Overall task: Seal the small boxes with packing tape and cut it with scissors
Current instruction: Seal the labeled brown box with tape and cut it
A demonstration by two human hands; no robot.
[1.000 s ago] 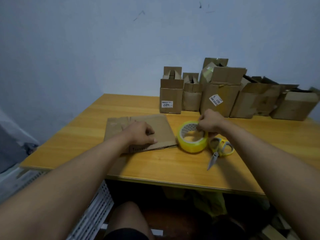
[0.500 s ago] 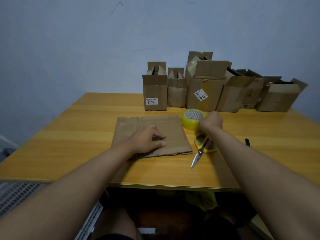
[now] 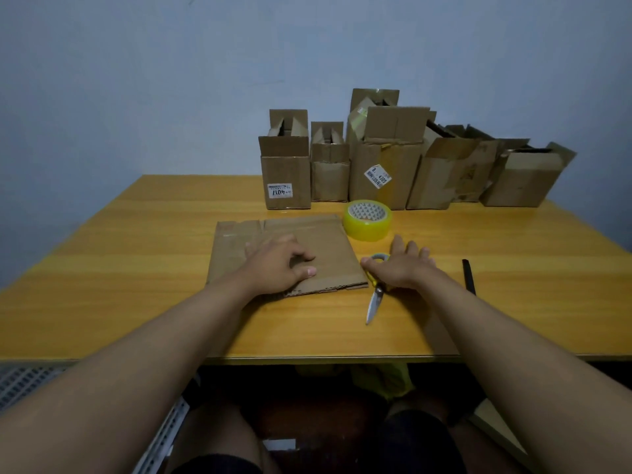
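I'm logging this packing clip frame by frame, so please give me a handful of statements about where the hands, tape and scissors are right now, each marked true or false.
1. The left hand rests on the flattened cardboard. True.
2. The right hand is gripping the tape roll. False: it lies over the handles of the scissors; the roll sits apart, farther back.
3. The scissor blades point towards the table's near edge. True.
4. The tape roll stands on top of an open box. False: it lies on the table.
5. The boxes along the wall have their top flaps open. True.
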